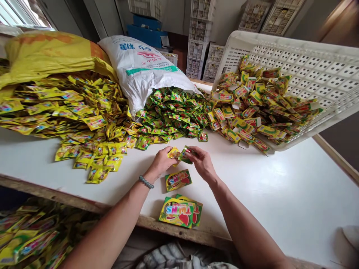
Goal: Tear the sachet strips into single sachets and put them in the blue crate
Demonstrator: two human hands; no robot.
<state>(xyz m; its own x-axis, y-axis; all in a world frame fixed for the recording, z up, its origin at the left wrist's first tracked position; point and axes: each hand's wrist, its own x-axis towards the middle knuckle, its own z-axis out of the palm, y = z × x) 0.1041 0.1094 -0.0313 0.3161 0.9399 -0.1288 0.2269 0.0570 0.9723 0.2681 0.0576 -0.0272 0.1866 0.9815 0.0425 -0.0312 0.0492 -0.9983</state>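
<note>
My left hand (pixel 162 161), with a beaded bracelet at the wrist, is closed on a yellow candy sachet (pixel 174 153). Close beside it, my right hand (pixel 202 161) pinches a green candy sachet (pixel 185 154) between thumb and fingers. Just below the hands, a small TWINS box (pixel 178 180) lies on the white table. Nearer the table's front edge, a second TWINS box (pixel 176 212) partly covers another TWINS box (pixel 198 213). Beyond my hands spreads a heap of green sachets (pixel 174 116), with a pile of yellow sachets (pixel 70 108) to the left.
A yellow sack (pixel 53 52) and a white sack (pixel 146 67) lie open behind the sachets. A tilted white basket (pixel 297 63) at the right spills small boxes (pixel 252 101). More yellow-green packets (pixel 30 235) sit below the table at the lower left. Stacked crates (pixel 198 41) stand behind.
</note>
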